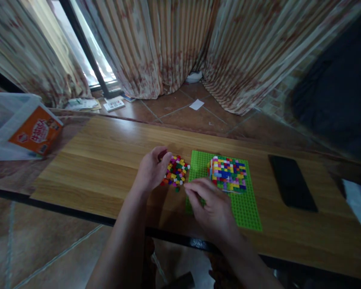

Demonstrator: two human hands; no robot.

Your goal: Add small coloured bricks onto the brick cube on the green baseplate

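My left hand [152,169] is at the left edge of a loose pile of small coloured bricks [177,171]. Its fingers are loosely bent, with a gap between thumb and forefinger, and nothing shows in it. My right hand [212,202] is over the lower left part of a green baseplate [248,210]. Thumb and forefinger are pinched together close to the pile's right side; whatever lies between the tips is too small to make out. On the baseplate, just beyond that hand, stands a multicoloured block of stacked bricks [228,173], its near left corner partly hidden by the hand.
A black flat device [292,182] lies on the wooden table [102,160], right of the baseplate. To the left stands a clear plastic bin [3,134] with an orange label. White paper [196,104] and a booklet [113,104] are on the floor beyond, before striped curtains [180,48].
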